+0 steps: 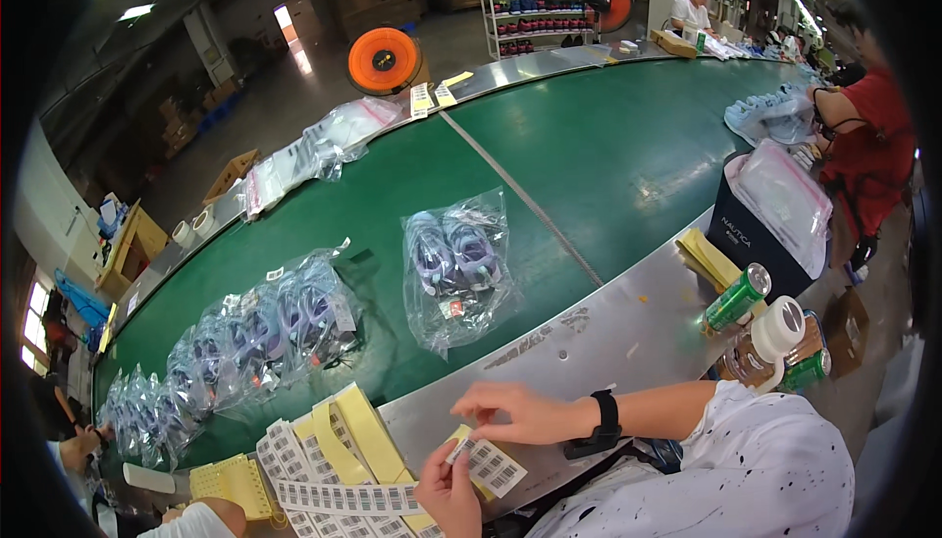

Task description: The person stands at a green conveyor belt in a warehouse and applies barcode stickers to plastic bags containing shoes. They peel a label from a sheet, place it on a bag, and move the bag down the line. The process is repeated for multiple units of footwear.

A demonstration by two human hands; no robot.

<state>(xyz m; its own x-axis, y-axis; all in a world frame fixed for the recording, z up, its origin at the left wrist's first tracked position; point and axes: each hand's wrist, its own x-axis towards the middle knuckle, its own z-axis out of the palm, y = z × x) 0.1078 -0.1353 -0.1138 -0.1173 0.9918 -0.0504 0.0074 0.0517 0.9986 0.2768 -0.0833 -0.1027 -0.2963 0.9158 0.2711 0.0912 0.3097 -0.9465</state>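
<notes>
Clear bag (429,320): two shoes (465,254)
Dark box (754,252): plastic bags (785,193)
Left hand (451,494): fingertips pinching label sheet (495,467)
Right hand (515,414): fingers partly spread beside sheet

The green conveyor belt (628,160) looks smooth with a soft sheen, and the bare metal counter (643,307) beside it is dully reflective, roughened at a worn patch (538,338). Thin clear plastic bags (432,330) look glossy and crinkled. The barcode label sheet (496,466) is smooth paper; the yellow backing strips (371,430) look matt. The drink can (738,298) is shiny metal, the jar lid (777,326) smooth plastic, the sleeve (756,460) matt cloth.
</notes>
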